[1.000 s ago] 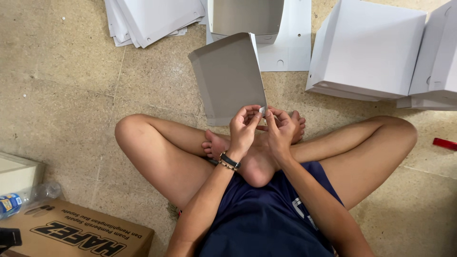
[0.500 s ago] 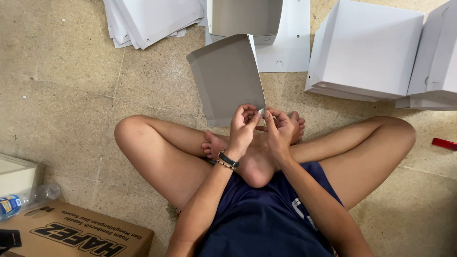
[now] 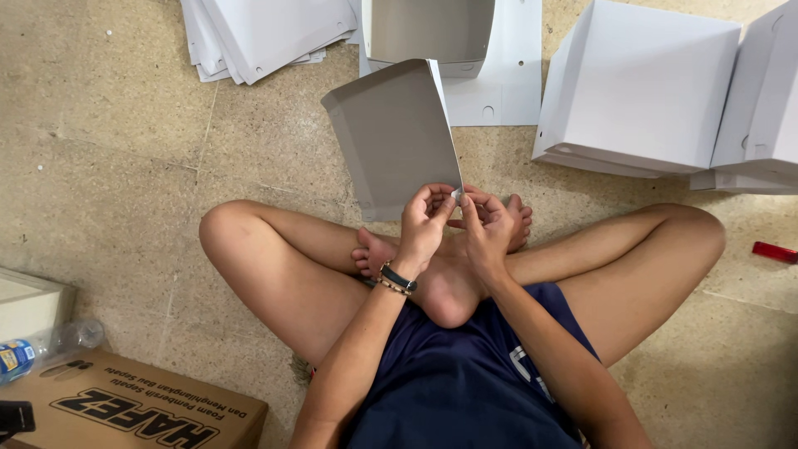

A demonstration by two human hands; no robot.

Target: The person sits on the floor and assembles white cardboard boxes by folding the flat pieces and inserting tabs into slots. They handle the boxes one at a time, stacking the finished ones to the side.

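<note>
Both hands meet at one small spot: the left hand [image 3: 426, 223] and the right hand [image 3: 485, 226] pinch the near right corner of a grey cardboard sheet [image 3: 395, 137], fingertips closed tight on its edge. The fingers crowd so close that what exactly sits between them at that corner is too small to tell. The sheet rises tilted away from the person, its folded rim at the far end, hanging above the floor [image 3: 100, 166] just beyond the crossed bare feet. A dark wristband [image 3: 397, 278] sits on the left wrist. The person sits cross-legged in a navy shirt, knees spread wide to either side.

Further out, a loose stack of flat white sheets [image 3: 266, 33] lies at the top left. Straight ahead, another grey folded piece [image 3: 432, 29] rests on a flat white cut-out. To the right, assembled white boxes [image 3: 648, 91] stand side by side. A small red object [image 3: 775, 252] lies at the right edge. Near left, a brown carton [image 3: 125, 407] and a plastic bottle [image 3: 41, 349].
</note>
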